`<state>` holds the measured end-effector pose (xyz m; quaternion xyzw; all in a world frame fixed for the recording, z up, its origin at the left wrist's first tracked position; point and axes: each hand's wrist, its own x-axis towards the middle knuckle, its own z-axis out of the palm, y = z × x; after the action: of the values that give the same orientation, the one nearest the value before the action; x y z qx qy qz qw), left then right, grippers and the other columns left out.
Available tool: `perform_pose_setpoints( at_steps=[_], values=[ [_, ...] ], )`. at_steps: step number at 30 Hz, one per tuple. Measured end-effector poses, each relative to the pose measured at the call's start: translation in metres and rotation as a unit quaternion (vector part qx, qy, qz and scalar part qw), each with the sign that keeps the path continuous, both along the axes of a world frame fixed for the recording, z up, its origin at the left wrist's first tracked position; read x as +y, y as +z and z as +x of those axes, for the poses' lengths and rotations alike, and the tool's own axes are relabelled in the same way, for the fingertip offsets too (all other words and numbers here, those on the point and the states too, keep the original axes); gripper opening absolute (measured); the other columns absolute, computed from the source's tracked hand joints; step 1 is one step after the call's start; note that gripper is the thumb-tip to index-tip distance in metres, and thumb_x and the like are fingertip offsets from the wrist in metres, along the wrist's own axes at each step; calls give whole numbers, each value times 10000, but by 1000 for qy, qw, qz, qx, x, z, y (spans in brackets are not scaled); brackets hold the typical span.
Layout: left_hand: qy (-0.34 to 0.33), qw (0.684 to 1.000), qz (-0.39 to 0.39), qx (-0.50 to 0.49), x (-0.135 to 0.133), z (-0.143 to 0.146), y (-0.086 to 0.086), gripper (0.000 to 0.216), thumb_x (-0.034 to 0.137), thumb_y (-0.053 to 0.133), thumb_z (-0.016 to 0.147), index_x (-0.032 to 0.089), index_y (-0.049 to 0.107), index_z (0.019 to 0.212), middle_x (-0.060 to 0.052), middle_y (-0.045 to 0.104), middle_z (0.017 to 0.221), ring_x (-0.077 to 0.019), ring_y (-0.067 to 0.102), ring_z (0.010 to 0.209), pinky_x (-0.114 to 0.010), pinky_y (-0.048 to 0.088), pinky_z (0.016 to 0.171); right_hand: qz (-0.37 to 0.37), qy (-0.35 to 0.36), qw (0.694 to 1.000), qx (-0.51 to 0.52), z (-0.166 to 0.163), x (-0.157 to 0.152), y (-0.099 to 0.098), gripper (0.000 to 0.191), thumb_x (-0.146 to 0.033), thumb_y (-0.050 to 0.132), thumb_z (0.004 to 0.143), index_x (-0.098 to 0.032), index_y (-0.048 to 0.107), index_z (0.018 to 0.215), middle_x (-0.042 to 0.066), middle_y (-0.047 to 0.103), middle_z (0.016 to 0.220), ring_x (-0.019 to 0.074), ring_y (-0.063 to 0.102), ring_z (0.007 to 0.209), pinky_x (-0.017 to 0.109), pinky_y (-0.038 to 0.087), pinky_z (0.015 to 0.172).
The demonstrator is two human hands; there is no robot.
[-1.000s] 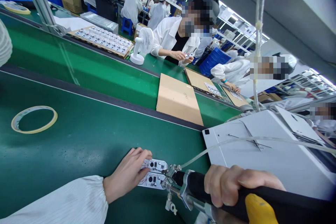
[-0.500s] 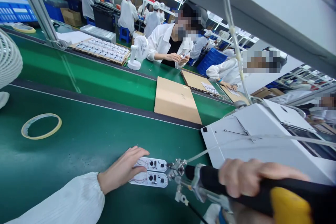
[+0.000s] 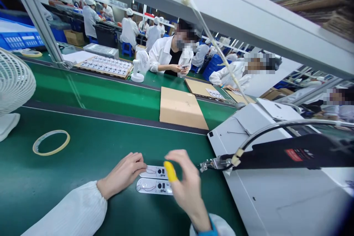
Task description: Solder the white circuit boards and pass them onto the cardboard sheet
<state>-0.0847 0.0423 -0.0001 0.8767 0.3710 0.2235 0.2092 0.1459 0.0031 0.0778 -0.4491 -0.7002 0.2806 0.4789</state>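
Two narrow white circuit boards with rounded ends lie side by side on the green bench: the far board [image 3: 155, 172] and the near board [image 3: 149, 186]. They carry black parts and thin wires. My left hand [image 3: 124, 173] has its bent fingertips closed at the left end of the far board. Over the right ends of both boards is my right hand [image 3: 188, 184], fingers apart, nothing visible in it, a yellow cover on one digit. It hides those ends. To its right, a black arm tool [image 3: 276, 153] with a metal tip and hoses hangs free of both hands.
A tape roll [image 3: 51, 153] lies left, near a white fan [image 3: 13, 84]. The white machine [image 3: 249, 177] stands right. Beyond the bench edge is a cardboard sheet [image 3: 181, 108]. Co-workers sit across, near a small fan [image 3: 140, 66] and a board stack [image 3: 106, 65].
My right hand has let go of the black tool and come left over the boards. The tool has moved up and right, away from them. My left hand has slid slightly left.
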Motion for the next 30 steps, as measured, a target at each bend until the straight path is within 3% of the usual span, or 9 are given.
perform_pose_setpoints(
  at_steps=[4, 7, 10, 13, 17, 24, 30],
  values=[
    [-6, 998, 60, 18, 6, 1, 3, 318, 181, 353, 1050, 181, 664, 982, -46, 573, 899, -174, 516, 772, -294, 409, 675, -89, 19, 995, -50, -24, 30, -57, 221, -78, 487, 701, -236, 588, 817, 23, 626, 837, 215, 583, 816, 357, 476, 746],
    [-26, 993, 113, 23, 14, 1, 3, 371, 119, 291, 1040, 167, 651, 968, -58, 557, 899, -172, 482, 755, -295, 403, 664, -129, 13, 988, -81, -23, 33, -77, 191, -62, 510, 699, -232, 562, 769, -1, 612, 796, 207, 562, 799, 350, 449, 758],
    [-51, 989, 137, 24, 21, 0, 2, 375, 100, 294, 1033, 165, 654, 950, -56, 539, 872, -171, 472, 752, -305, 393, 685, -150, 2, 983, -107, -21, 30, -81, 167, -49, 539, 729, -212, 555, 762, -7, 598, 803, 201, 551, 821, 342, 432, 750],
    [-62, 989, 133, 18, 25, -1, 1, 361, 89, 311, 1028, 172, 658, 980, -52, 535, 875, -170, 485, 768, -304, 383, 701, -162, -21, 978, -127, -23, 30, -84, 79, -145, 603, 835, -188, 561, 783, -6, 579, 825, 183, 547, 810, 339, 442, 745],
    [-71, 988, 136, 19, 25, -1, 1, 365, 67, 314, 1019, 170, 661, 974, -57, 538, 894, -176, 487, 788, -305, 369, 702, -166, -52, 973, -151, -28, 34, -90, 192, -314, 628, 909, -176, 569, 791, -7, 571, 815, 167, 556, 781, 334, 469, 728],
    [-76, 987, 142, 27, 26, 2, 0, 351, 77, 341, 1025, 160, 653, 887, -49, 523, 879, -175, 453, 774, -305, 332, 680, -161, -72, 966, -188, -31, 38, -94, 223, -359, 628, 929, -167, 595, 820, -4, 599, 818, 167, 592, 797, 353, 510, 756],
    [-84, 984, 150, 35, 26, 2, -4, 379, 57, 307, 1022, 173, 661, 951, -41, 499, 866, -173, 445, 779, -304, 321, 682, -173, -70, 960, -210, -32, 48, -101, 223, -360, 641, 925, -160, 606, 834, -5, 611, 815, 158, 605, 771, 346, 529, 738]
  ],
)
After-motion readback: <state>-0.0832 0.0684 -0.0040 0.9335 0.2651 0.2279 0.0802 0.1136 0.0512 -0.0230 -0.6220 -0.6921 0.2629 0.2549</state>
